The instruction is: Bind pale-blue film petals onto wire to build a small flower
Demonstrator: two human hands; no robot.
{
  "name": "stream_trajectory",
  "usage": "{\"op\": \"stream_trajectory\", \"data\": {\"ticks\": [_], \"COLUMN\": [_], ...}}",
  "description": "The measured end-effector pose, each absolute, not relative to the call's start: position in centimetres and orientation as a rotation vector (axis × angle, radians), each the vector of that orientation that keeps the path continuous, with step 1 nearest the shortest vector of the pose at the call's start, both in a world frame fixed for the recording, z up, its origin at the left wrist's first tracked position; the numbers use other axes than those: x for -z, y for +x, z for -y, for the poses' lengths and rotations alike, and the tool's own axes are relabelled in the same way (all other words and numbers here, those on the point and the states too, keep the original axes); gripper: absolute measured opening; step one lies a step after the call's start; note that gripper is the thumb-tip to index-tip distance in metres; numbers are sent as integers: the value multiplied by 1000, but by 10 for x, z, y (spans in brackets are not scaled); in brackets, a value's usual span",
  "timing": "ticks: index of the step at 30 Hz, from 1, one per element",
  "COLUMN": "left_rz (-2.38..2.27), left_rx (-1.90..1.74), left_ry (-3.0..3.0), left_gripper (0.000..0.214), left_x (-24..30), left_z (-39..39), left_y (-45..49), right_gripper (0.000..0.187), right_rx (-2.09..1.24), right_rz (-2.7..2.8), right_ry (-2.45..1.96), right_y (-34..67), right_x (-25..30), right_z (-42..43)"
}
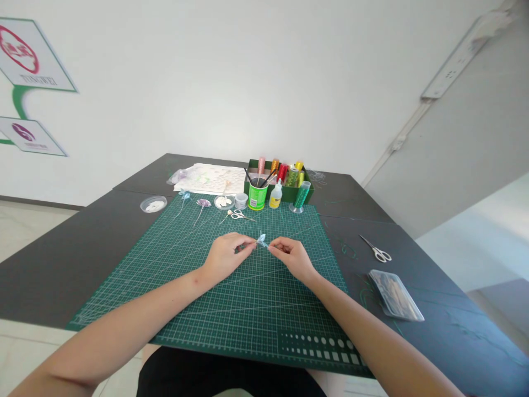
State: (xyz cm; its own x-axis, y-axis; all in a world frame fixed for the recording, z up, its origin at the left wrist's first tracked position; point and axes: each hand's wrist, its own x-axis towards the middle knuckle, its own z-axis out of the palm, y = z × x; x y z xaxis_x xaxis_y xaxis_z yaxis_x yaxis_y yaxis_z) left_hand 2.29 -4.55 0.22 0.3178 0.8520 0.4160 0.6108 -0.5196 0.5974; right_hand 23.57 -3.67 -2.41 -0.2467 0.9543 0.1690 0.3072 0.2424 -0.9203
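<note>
Above the middle of the green cutting mat [231,303], a small light-blue artificial flower [262,239] is held between my two hands. My left hand [231,251] pinches it from the left, thumb and forefinger pressed together. From the right, my right hand [292,256] closes its fingertips on a pale blue petal or tip of the same flower. Just beyond my hands lie white-handled scissors [239,215] and a small cream flower on a stem [229,213]. A purple flower [203,204] and another blue flower [184,195] rest at the mat's far left.
A green can [257,197] with brushes, a glue bottle [275,195], a green thread spool [302,194] and a box of thread spools [309,190] stand at the back. Right of the mat are more scissors [378,252] and a clear plastic box [395,295]. A dish [144,205] sits left.
</note>
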Motion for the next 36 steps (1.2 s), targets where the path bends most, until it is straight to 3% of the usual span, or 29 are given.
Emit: {"op": "stream_trajectory", "data": {"ticks": [13,36], "left_rz": [-1409,-1130], "left_rx": [-879,-509], "left_ry": [2171,2523], "left_gripper": [17,18], "left_x": [2,15], "left_z": [32,48], "left_y": [16,30], "right_gripper": [20,27], "right_rx": [-875,-606], "right_rz": [1913,1876], "right_ry": [-1197,-1146], "right_y": [233,237], "right_x": [22,24], "right_z": [45,41]}}
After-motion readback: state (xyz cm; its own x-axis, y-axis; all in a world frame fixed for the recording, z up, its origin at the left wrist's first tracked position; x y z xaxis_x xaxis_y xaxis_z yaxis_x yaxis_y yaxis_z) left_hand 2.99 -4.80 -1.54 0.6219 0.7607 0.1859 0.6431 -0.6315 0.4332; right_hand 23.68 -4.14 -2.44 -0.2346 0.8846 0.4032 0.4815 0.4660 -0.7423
